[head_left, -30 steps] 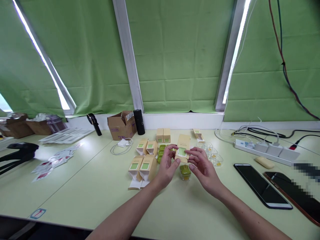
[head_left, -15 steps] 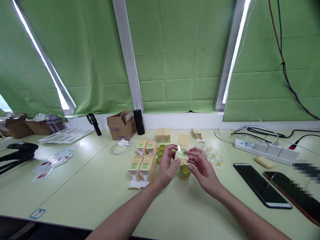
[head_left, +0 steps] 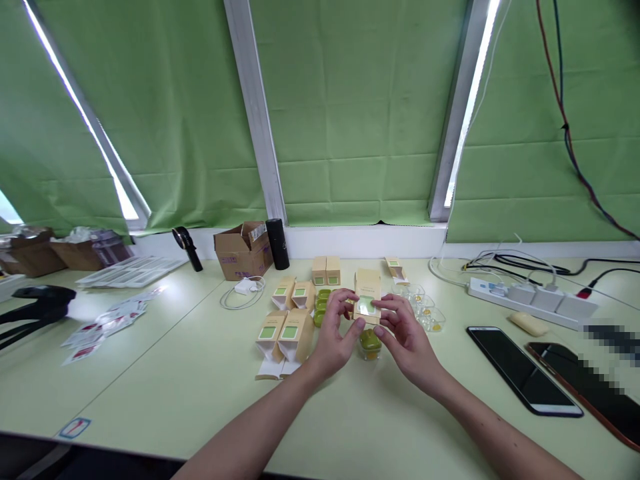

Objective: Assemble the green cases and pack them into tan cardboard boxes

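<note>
A small tan carton (head_left: 367, 283) with a green-edged window is held up between both hands. My left hand (head_left: 337, 333) pinches its left side, thumb near the lower edge. On the carton's right side, the fingers of my right hand (head_left: 406, 337) are closed against it. Just below, a small clear jar with a green lid (head_left: 371, 341) stands on the table. More green lids (head_left: 321, 305) form a column left of the carton, partly hidden by my left hand. Several open-ended tan cartons (head_left: 296, 332) stand farther left. Clear cups (head_left: 425, 310) with yellow bits sit beyond my right hand.
Two closed cartons (head_left: 327, 271) and one flat carton (head_left: 396, 269) lie at the back. A cardboard box (head_left: 243, 252) and black cylinder (head_left: 277, 244) stand by the wall. At right are a power strip (head_left: 530, 304), a phone (head_left: 523, 370) and a beige soap-like object (head_left: 529, 325).
The carton in my hands has tilted slightly and its window has shifted a little up and right. Both hands keep nearly the same place.
</note>
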The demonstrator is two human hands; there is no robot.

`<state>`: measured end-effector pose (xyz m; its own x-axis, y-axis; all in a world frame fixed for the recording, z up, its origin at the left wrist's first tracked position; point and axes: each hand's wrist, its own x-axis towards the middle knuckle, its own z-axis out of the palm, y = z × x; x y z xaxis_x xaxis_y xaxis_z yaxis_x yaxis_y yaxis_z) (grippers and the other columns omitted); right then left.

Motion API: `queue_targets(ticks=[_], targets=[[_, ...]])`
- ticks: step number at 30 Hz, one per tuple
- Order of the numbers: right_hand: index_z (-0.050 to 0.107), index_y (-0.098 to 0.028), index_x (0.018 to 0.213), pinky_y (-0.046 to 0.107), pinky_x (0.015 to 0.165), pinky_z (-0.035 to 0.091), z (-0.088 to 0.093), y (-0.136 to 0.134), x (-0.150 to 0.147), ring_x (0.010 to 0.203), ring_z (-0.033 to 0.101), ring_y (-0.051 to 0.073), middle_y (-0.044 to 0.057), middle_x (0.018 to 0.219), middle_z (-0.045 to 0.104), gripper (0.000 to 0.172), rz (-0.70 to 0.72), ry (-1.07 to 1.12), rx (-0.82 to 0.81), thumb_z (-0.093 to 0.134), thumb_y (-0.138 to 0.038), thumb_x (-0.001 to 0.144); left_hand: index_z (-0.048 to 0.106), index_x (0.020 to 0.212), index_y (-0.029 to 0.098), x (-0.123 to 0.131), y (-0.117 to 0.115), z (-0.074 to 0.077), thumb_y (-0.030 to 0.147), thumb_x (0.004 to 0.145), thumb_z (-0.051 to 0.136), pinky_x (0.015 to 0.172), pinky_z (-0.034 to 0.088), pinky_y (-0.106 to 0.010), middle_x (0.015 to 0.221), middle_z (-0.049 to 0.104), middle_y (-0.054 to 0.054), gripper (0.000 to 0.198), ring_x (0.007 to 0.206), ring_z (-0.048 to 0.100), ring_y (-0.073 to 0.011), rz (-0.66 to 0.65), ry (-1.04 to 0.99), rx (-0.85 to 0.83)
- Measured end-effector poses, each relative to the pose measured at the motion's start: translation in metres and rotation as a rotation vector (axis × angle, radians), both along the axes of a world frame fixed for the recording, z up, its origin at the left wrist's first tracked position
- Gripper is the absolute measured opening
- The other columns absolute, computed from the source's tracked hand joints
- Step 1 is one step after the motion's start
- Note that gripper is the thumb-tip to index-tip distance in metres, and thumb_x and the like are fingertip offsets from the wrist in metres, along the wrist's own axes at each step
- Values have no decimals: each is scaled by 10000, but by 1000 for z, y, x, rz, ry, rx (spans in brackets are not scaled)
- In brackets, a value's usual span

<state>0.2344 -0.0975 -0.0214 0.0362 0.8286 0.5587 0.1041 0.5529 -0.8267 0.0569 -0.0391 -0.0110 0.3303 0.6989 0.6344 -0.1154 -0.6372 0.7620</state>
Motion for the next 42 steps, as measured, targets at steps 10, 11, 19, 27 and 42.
queue_targets(ticks=[10,11,19,27,42], targets=[[653,-365,1303,449,1051,580,2,0,0,998,702,173,70,1399,425,279,-34,2,3,634,-447,1037,645,1321,286,-4,0,1,405,987,681,986,487,-410,1477,453,-121,356,1186,568,-264,49,98,82],[655,-363,1299,446,1044,583,1,1,1,989,704,167,69,1395,424,273,-36,0,1,630,-445,1040,657,1303,283,-4,0,1,391,988,679,977,490,-407,1471,460,-121,333,1193,567,-266,57,106,87],[689,-346,1274,402,978,613,-1,3,1,1002,681,164,68,1333,440,272,-64,5,8,624,-471,1041,681,1255,271,-2,1,-1,309,986,681,956,503,-394,1423,489,-118,272,1168,587,-247,89,95,106],[704,-362,1256,394,955,624,-1,3,0,989,664,155,55,1314,441,254,-64,5,2,625,-473,1042,706,1190,256,0,2,-2,301,989,690,915,511,-377,1336,519,-120,206,1194,579,-256,107,60,112],[690,-378,1342,441,1082,590,4,1,2,1144,700,200,83,1525,407,333,-67,5,-36,626,-496,1037,608,1344,300,-3,-4,4,286,1010,641,1119,497,-469,1453,454,-113,336,1407,494,-290,120,148,142]])
